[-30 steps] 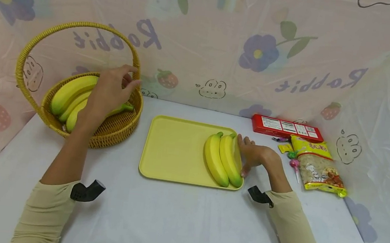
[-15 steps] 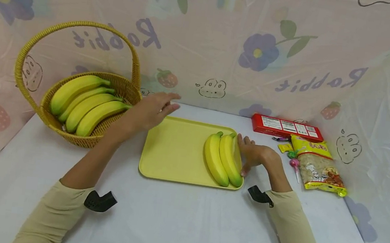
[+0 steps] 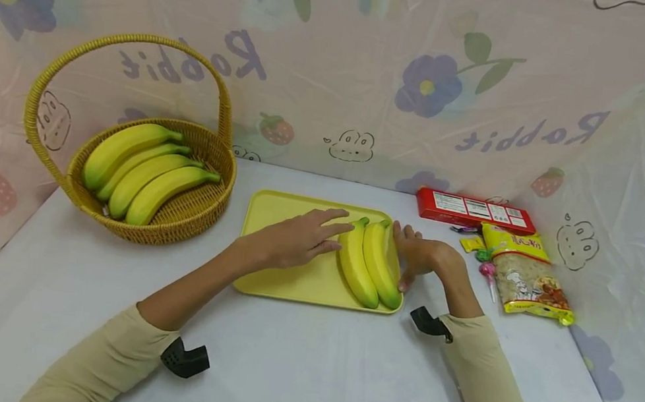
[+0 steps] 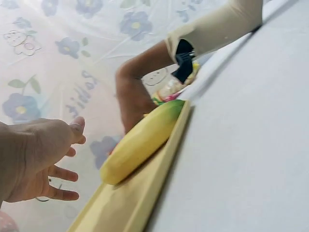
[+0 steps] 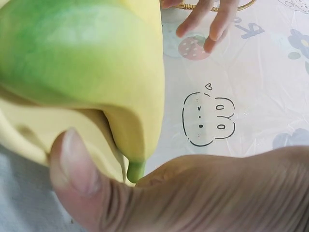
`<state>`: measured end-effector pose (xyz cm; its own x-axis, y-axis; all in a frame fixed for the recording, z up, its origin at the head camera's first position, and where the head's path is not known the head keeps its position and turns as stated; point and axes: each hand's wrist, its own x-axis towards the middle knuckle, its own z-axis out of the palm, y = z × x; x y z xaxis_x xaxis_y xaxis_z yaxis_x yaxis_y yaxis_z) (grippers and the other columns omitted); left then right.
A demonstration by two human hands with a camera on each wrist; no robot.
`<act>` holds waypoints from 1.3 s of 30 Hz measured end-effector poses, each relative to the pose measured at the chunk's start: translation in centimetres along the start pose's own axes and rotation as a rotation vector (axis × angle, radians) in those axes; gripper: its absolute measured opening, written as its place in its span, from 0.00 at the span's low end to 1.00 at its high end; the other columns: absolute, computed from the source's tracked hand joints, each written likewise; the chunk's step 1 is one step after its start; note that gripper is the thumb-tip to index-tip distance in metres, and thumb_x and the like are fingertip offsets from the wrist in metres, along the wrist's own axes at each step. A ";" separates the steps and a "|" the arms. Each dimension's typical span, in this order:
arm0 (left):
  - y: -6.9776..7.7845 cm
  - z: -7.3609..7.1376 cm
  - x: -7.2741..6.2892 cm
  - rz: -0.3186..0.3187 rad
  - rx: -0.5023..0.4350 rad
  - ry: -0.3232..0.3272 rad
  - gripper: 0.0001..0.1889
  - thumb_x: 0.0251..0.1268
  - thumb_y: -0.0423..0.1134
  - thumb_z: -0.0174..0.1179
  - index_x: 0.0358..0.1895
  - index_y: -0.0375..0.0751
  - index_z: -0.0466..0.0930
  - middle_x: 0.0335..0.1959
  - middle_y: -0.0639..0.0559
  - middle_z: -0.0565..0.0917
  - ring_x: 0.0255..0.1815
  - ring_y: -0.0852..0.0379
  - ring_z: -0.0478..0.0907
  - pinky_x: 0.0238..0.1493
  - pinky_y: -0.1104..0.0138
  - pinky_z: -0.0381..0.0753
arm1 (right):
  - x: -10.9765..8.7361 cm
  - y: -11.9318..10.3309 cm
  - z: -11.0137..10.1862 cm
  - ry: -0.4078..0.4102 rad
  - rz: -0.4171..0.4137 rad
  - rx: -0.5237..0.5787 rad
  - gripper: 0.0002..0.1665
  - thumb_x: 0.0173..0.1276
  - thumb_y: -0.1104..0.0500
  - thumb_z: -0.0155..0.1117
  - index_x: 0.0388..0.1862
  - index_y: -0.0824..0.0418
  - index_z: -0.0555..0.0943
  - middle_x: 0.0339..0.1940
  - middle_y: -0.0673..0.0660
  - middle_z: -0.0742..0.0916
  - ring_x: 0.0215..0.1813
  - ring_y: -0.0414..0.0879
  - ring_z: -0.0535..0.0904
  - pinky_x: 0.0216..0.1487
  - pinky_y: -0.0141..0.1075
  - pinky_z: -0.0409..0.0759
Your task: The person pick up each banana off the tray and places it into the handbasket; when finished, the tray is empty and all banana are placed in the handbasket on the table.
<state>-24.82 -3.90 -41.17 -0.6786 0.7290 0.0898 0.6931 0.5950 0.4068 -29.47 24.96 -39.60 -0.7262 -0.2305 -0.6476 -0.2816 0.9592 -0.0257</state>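
Two yellow bananas (image 3: 358, 265) with green tips lie side by side at the right end of a pale yellow tray (image 3: 265, 281). My left hand (image 3: 294, 237) hovers over the tray's middle, fingers spread and holding nothing, its fingertips close to the left banana. In the left wrist view the thumb and fingers of that hand (image 4: 43, 159) point toward the banana (image 4: 142, 142). My right hand (image 3: 419, 255) rests along the tray's right edge beside the bananas, fingers extended. Its thumb (image 5: 75, 164) lies against the rim in the right wrist view.
A wicker basket (image 3: 200, 223) with a tall handle stands at the left, several bananas (image 3: 170, 194) in it. To the right are a red box (image 3: 473, 211), a lollipop (image 3: 487, 271), small wrapped sweets and a yellow-topped food bag (image 3: 532, 274). A printed curtain (image 3: 324, 82) hangs behind.
My left hand has left the basket and moved right, over the tray, to the bananas there. The right hand has stayed at the tray's edge.
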 end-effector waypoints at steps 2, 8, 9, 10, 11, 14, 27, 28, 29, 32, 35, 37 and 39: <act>0.4 0.8 0.2 0.054 0.011 -0.028 0.28 0.87 0.52 0.43 0.82 0.49 0.62 0.87 0.48 0.56 0.85 0.45 0.58 0.82 0.48 0.65 | 0.0 0.1 0.0 0.002 0.000 -0.003 0.84 0.51 0.47 0.85 0.86 0.67 0.33 0.86 0.76 0.46 0.85 0.75 0.45 0.79 0.71 0.55; 1.4 2.8 0.7 0.125 0.075 -0.172 0.29 0.87 0.53 0.41 0.85 0.55 0.55 0.88 0.55 0.54 0.89 0.41 0.49 0.82 0.44 0.62 | -0.1 0.4 0.2 0.005 -0.001 -0.008 0.83 0.51 0.46 0.85 0.87 0.66 0.35 0.86 0.76 0.47 0.85 0.75 0.46 0.78 0.71 0.56; 1.5 3.0 0.7 0.128 0.101 -0.181 0.29 0.87 0.53 0.41 0.85 0.57 0.55 0.87 0.56 0.55 0.89 0.41 0.49 0.82 0.43 0.62 | -0.1 0.4 0.2 0.006 -0.001 -0.007 0.83 0.51 0.46 0.85 0.87 0.66 0.35 0.86 0.75 0.47 0.85 0.75 0.46 0.78 0.71 0.57; 1.5 3.1 0.7 0.131 0.135 -0.178 0.29 0.87 0.53 0.41 0.85 0.58 0.56 0.87 0.56 0.57 0.88 0.41 0.50 0.82 0.43 0.62 | -0.1 0.4 0.3 0.007 -0.002 -0.005 0.83 0.51 0.46 0.85 0.87 0.66 0.35 0.86 0.75 0.47 0.85 0.75 0.46 0.78 0.71 0.57; 1.6 3.2 0.7 0.131 0.162 -0.173 0.28 0.87 0.53 0.41 0.84 0.59 0.57 0.86 0.55 0.59 0.88 0.41 0.50 0.82 0.43 0.61 | -0.1 0.4 0.3 0.007 -0.002 -0.004 0.83 0.51 0.46 0.85 0.87 0.66 0.35 0.86 0.75 0.47 0.85 0.75 0.46 0.78 0.71 0.57; 1.5 3.3 0.6 0.130 0.217 -0.121 0.27 0.86 0.53 0.42 0.82 0.61 0.61 0.82 0.53 0.67 0.85 0.42 0.58 0.84 0.47 0.57 | 0.0 0.5 0.3 0.008 -0.002 -0.006 0.83 0.50 0.46 0.85 0.87 0.66 0.35 0.86 0.75 0.47 0.85 0.75 0.46 0.78 0.71 0.57; 0.9 3.2 0.2 -0.064 0.066 0.058 0.13 0.80 0.49 0.57 0.36 0.48 0.79 0.62 0.44 0.68 0.68 0.42 0.66 0.49 0.63 0.83 | 0.0 0.3 0.2 0.005 -0.006 0.018 0.85 0.49 0.47 0.86 0.87 0.65 0.34 0.86 0.75 0.45 0.86 0.75 0.44 0.78 0.71 0.55; 0.8 3.1 0.2 -0.082 0.053 0.077 0.12 0.79 0.47 0.59 0.35 0.47 0.78 0.62 0.43 0.68 0.67 0.41 0.67 0.47 0.64 0.84 | 0.0 0.3 0.2 0.004 -0.006 0.018 0.85 0.49 0.47 0.86 0.87 0.65 0.34 0.86 0.75 0.45 0.86 0.75 0.44 0.78 0.71 0.55; 0.8 3.1 0.2 -0.104 0.040 0.092 0.10 0.78 0.45 0.61 0.35 0.45 0.78 0.63 0.42 0.68 0.66 0.40 0.68 0.46 0.65 0.84 | 0.0 0.3 0.2 0.002 -0.005 0.018 0.85 0.49 0.47 0.86 0.87 0.65 0.33 0.86 0.75 0.45 0.86 0.75 0.44 0.78 0.71 0.55; 0.6 2.8 0.2 -0.179 -0.010 0.124 0.07 0.75 0.38 0.64 0.47 0.41 0.78 0.64 0.38 0.69 0.59 0.40 0.74 0.42 0.65 0.83 | 0.1 0.3 0.2 -0.002 -0.002 0.020 0.85 0.49 0.47 0.86 0.87 0.65 0.33 0.86 0.75 0.45 0.86 0.75 0.43 0.78 0.71 0.55; 0.4 2.3 0.1 -0.249 -0.047 0.136 0.23 0.74 0.33 0.63 0.68 0.39 0.69 0.59 0.33 0.76 0.41 0.47 0.77 0.34 0.67 0.78 | 0.1 0.3 0.2 0.001 -0.004 0.017 0.85 0.49 0.47 0.86 0.87 0.65 0.33 0.86 0.75 0.45 0.86 0.75 0.44 0.78 0.71 0.55; 0.3 1.8 0.1 -0.282 -0.086 0.131 0.33 0.74 0.31 0.61 0.78 0.39 0.59 0.50 0.31 0.81 0.30 0.51 0.73 0.29 0.68 0.72 | 0.1 0.3 0.2 0.004 -0.007 0.013 0.85 0.50 0.47 0.86 0.86 0.66 0.33 0.86 0.75 0.45 0.86 0.75 0.44 0.79 0.71 0.55; 0.2 1.3 0.0 -0.303 -0.116 0.132 0.38 0.74 0.31 0.61 0.82 0.38 0.53 0.47 0.33 0.83 0.28 0.53 0.70 0.30 0.67 0.71 | 0.1 0.3 0.1 0.008 -0.012 0.011 0.85 0.50 0.48 0.86 0.86 0.66 0.33 0.86 0.75 0.45 0.86 0.75 0.44 0.79 0.71 0.55</act>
<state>-24.35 -3.31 -42.26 -0.8803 0.4702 0.0631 0.4280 0.7299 0.5330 -29.57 25.21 -39.76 -0.7276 -0.2430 -0.6415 -0.2832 0.9581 -0.0417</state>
